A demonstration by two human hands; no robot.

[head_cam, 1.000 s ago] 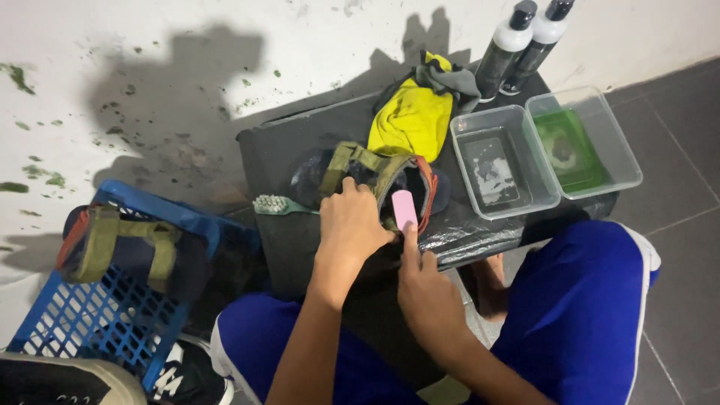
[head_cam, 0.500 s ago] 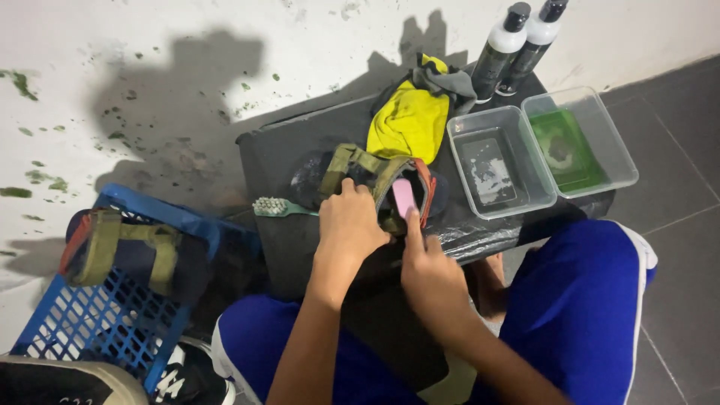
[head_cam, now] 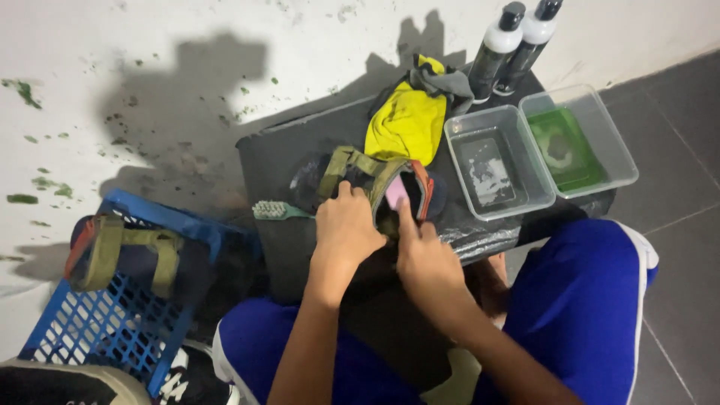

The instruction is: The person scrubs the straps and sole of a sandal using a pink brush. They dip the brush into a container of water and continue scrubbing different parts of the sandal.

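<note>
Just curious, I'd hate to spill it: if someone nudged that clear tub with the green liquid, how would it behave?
The clear tub with green liquid would probably slosh, since it is open-topped and part filled. It looks thin-walled, so it may flex if lifted by one rim. It sits near the edge of the black table, beside the grey-water tub, so a push could tip it off.

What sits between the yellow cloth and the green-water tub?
In the head view, a clear tub of dark water sits between the yellow cloth and the green-water tub.

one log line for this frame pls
left hand: steadies sandal | right hand: pink pad on sandal | toothbrush: beside, untouched
</note>
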